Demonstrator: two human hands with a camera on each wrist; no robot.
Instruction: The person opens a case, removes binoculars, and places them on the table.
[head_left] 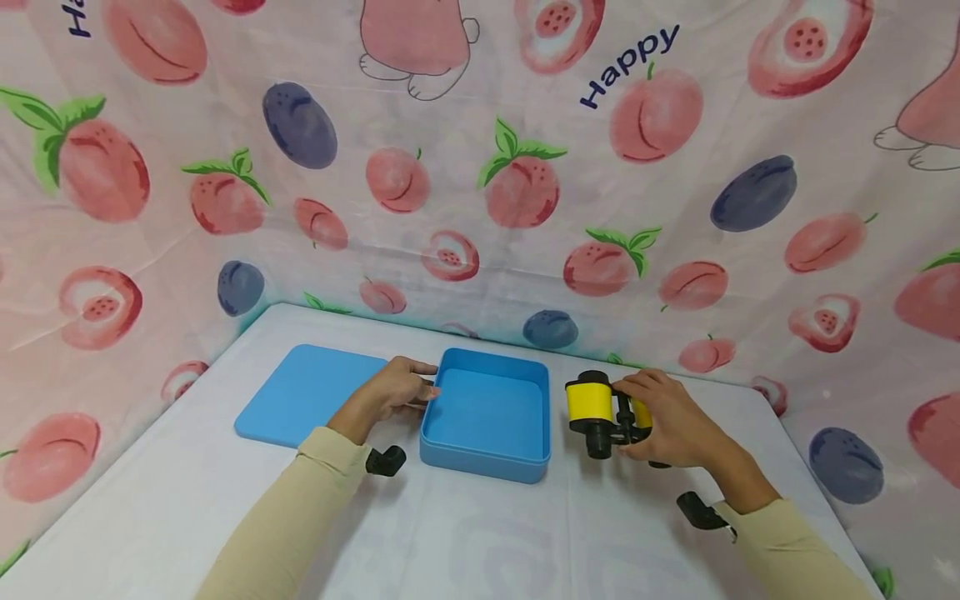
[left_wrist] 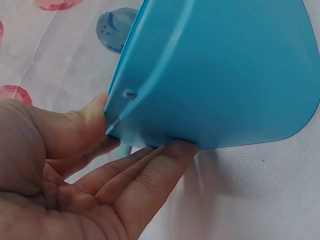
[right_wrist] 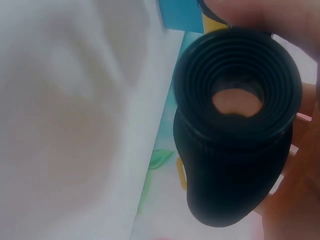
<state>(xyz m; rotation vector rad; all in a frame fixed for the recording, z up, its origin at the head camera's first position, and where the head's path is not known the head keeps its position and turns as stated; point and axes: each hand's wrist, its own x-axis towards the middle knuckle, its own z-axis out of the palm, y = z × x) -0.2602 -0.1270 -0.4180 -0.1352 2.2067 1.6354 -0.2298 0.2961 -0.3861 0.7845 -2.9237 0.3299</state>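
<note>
An open blue box (head_left: pixel 489 417) with a square outline and rounded corners sits in the middle of the table, its inside bare. My left hand (head_left: pixel 395 389) is at its left side. In the left wrist view the thumb presses near the edge of the blue wall (left_wrist: pixel 215 75), and the other fingers touch its lower edge. To the right of the box, my right hand (head_left: pixel 670 421) grips yellow and black binoculars (head_left: pixel 590 403) around the right barrel. One black eyecup (right_wrist: pixel 235 85) fills the middle of the right wrist view.
A flat blue lid (head_left: pixel 311 392) lies on the white table (head_left: pixel 480 542), left of the box and partly behind my left hand. A fruit-printed cloth (head_left: pixel 450 167) hangs along the table's back and sides. Black camera mounts (head_left: pixel 386 461) project from both wrists.
</note>
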